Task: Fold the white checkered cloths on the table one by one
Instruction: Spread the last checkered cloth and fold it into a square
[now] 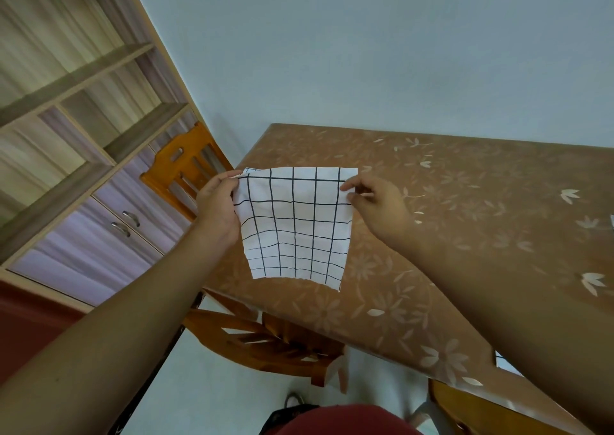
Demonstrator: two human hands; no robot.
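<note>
The person holds the white checkered cloth (295,228) up by its two top corners. The left hand (216,205) and right hand (378,208) each pinch a corner between thumb and fingers (352,186), probably so that it hangs flat and square for folding. It hangs over the near-left corner of the floral-covered counter (465,218). It looks thin, white with black grid lines, and ripples towards its uneven lower edge.

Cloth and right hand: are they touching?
Touching. The head view shows the right hand pinching the upper right edge of the cloth between thumb and fingers.
</note>
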